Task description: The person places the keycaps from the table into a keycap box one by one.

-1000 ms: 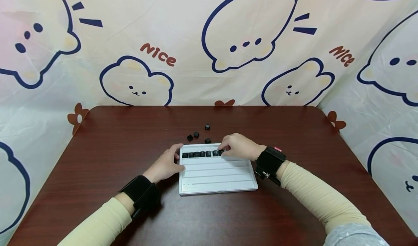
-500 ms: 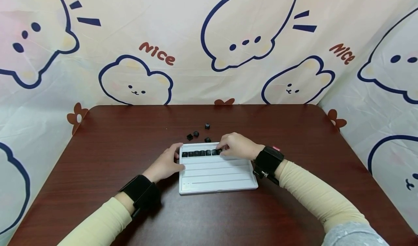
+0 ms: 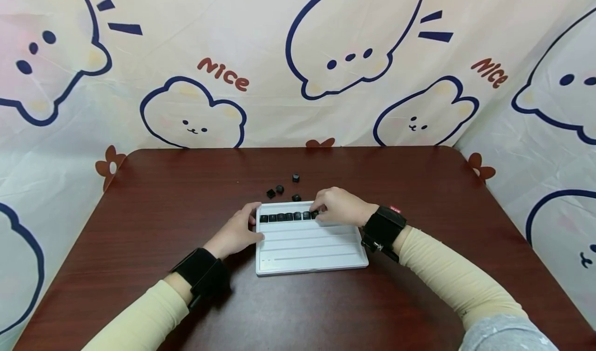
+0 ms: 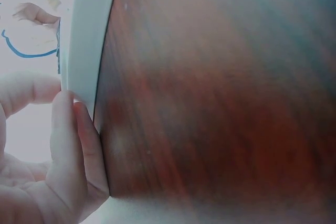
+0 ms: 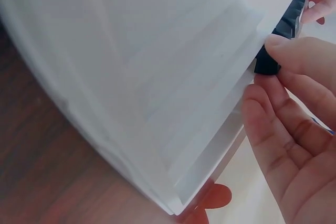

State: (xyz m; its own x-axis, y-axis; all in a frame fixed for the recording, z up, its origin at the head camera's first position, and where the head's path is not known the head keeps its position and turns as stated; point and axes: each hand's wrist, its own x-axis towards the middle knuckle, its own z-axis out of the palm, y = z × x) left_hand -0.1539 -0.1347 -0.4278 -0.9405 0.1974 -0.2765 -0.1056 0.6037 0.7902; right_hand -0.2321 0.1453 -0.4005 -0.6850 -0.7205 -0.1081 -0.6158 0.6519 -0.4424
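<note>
A white ridged tray [image 3: 307, 255] lies on the table, with a row of small black keycaps [image 3: 281, 217] along its far groove. My left hand [image 3: 235, 231] grips the tray's left side, thumb on the near part and fingers toward the far corner. In the left wrist view, those fingertips meet the tray's pale side wall [image 4: 90, 35]. At the row's right end, my right hand [image 3: 345, 207] pinches a black keycap [image 5: 266, 62] between thumb and fingers. This keycap sits against the others in the right wrist view, and the fingers partly cover it in the head view.
Several loose black keycaps lie beyond the tray's far edge, one keycap [image 3: 296, 177] farther back than the rest. The brown wooden table [image 3: 400, 299] reaches to a printed cloth backdrop [image 3: 270, 40] behind and at both sides.
The keycaps at the row's right end have moved slightly left with my right hand, narrowing a gap in the row. My left hand keeps its hold on the tray.
</note>
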